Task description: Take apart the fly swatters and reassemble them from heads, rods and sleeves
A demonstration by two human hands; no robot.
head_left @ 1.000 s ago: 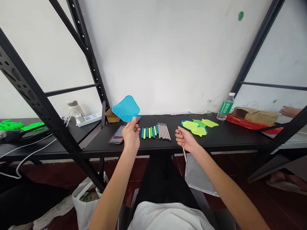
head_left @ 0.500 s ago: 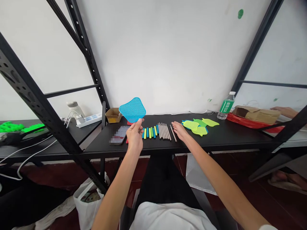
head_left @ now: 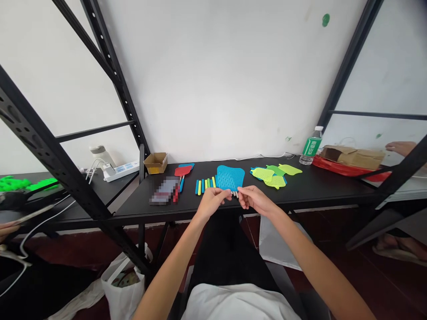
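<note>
A blue perforated fly swatter head (head_left: 230, 177) is held up in front of me over the black tabletop. My left hand (head_left: 215, 202) pinches its lower end between thumb and fingers. Close beside it, my right hand (head_left: 255, 198) has its fingers curled in a pinch at the head's lower right corner; what lies between those fingertips is hidden. Thin metal rods (head_left: 234, 194) show partly under the head and between my hands. Left of them lies a row of blue, yellow and green handle grips (head_left: 203, 186).
More green, yellow and blue swatter heads (head_left: 276, 171) lie to the right, near a water bottle (head_left: 311, 146). At left are a red swatter head (head_left: 183, 170), a phone (head_left: 165, 190) and a small cardboard box (head_left: 156, 163). Black rack posts (head_left: 116, 71) flank the table (head_left: 316, 189).
My left hand has brought the blue swatter head right and down to the middle. My right hand has moved from beside the rods to meet it, its fingers now curled.
</note>
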